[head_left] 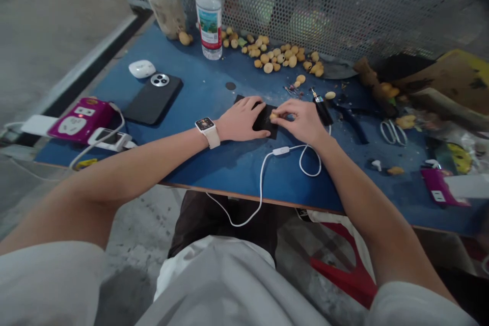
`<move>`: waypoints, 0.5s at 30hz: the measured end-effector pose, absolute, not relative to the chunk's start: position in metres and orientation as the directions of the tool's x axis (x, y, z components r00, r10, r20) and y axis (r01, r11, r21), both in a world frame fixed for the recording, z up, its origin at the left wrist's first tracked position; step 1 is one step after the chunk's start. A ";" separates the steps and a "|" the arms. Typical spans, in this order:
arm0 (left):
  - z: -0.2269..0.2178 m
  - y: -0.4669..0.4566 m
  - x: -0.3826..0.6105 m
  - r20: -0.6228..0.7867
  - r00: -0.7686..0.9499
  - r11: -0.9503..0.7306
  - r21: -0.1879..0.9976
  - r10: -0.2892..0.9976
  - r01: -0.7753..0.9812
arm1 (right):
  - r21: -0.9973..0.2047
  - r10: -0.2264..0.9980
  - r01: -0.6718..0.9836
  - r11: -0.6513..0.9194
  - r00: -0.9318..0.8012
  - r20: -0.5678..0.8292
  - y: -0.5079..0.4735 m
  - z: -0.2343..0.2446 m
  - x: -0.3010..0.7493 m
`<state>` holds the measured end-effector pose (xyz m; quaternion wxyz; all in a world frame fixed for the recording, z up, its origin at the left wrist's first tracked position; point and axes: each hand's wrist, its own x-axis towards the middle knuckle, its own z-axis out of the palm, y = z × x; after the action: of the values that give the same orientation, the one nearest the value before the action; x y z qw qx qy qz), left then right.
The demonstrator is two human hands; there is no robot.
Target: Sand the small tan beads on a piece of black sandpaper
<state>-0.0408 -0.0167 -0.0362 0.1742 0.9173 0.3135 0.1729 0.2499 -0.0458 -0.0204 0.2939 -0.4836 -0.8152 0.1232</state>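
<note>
On the blue tabletop, a dark square sheet (266, 121) lies under my left hand (241, 118), which rests palm down with its fingers spread across the sheet's left part. My right hand (300, 119) pinches a small tan nut-like piece (273, 116) between thumb and fingertips, over the sheet's right side. Whether the piece touches the sheet I cannot tell. Just right of this hand is a black pen-like tool (323, 107) with a metal tip. Behind the hands sits a pile of similar round tan nut-like pieces (277, 56).
A water bottle (210, 25) and a cloudy jar (165, 7) stand at the back, before a perforated metal panel (324, 5). At left are a phone (155, 99), a white case (142, 69) and a magenta power strip (81, 119). Pliers (353, 122) and scissors (393, 132) lie right; a white cable (262, 173) crosses the front edge.
</note>
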 end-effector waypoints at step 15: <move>-0.036 -0.016 -0.041 0.209 0.742 -0.740 0.433 0.637 0.514 | -0.411 0.870 0.777 0.477 -0.349 0.350 -0.045 -0.022 0.251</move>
<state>-0.0407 -0.0162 -0.0359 0.1763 0.9164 0.3142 0.1745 0.2510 -0.0454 -0.0217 0.2675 -0.5040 -0.8167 0.0867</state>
